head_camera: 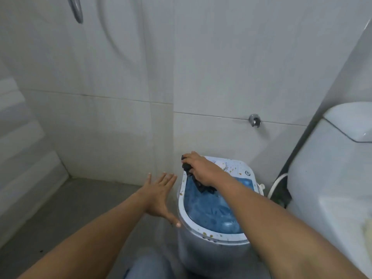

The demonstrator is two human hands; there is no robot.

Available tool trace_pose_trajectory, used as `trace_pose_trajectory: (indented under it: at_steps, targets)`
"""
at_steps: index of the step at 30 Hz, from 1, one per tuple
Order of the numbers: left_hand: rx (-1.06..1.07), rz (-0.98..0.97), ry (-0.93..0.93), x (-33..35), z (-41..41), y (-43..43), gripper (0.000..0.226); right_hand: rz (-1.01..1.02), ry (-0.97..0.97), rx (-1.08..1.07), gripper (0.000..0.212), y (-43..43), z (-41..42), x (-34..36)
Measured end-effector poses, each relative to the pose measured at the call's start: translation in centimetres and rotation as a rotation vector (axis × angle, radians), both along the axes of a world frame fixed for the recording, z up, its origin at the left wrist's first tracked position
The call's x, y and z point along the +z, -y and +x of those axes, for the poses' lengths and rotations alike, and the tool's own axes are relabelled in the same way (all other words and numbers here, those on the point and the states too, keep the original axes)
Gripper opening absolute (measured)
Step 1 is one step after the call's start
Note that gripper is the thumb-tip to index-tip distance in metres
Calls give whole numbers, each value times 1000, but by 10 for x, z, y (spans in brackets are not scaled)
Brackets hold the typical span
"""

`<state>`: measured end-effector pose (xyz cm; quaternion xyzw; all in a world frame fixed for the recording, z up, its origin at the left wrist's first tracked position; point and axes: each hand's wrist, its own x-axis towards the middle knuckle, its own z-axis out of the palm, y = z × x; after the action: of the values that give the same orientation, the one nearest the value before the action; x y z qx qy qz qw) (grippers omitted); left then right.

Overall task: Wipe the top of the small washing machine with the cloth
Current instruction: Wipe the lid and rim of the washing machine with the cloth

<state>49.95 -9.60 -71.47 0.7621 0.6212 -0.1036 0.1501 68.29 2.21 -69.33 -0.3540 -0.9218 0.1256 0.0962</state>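
A small washing machine stands on the floor against the tiled wall, with a blue see-through lid and a pale rim speckled with brown spots. My right hand presses a dark cloth onto the far left corner of its top, near the white control knob. The cloth trails down over the blue lid. My left hand hovers flat with fingers spread, just left of the machine and apart from it.
A white toilet cistern stands close on the right, with a hose in the gap beside it. A metal wall fitting sits above the machine. Grey floor spreads to the left.
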Motion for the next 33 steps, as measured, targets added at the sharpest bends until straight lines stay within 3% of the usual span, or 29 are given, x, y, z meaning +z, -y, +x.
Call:
trace_pose_trajectory:
  at_steps: [3,6,10,22,25,29,33]
  targets:
    - [-22,-4,-44,-21,4,-2,161,-26,136,-15,37,3,-11,-22]
    - [-43,12,-36,-36,6,-4,162,61,210,-106,52,7,-13,-39]
    - [-73,60,0,-43,7,-8,160,155,205,-138,54,4,-14,-48]
    - [-31,36,-19,-31,20,-6,165,153,219,-407,53,-15,19,-39]
    - [-15,33,-37,-28,25,-5,162,162,220,-401,48,-9,35,-43]
    - [1,21,-43,-21,26,-5,170,163,222,-341,25,3,56,-41]
    - [24,11,-24,-18,28,-6,175,159,181,-273,25,1,86,-36]
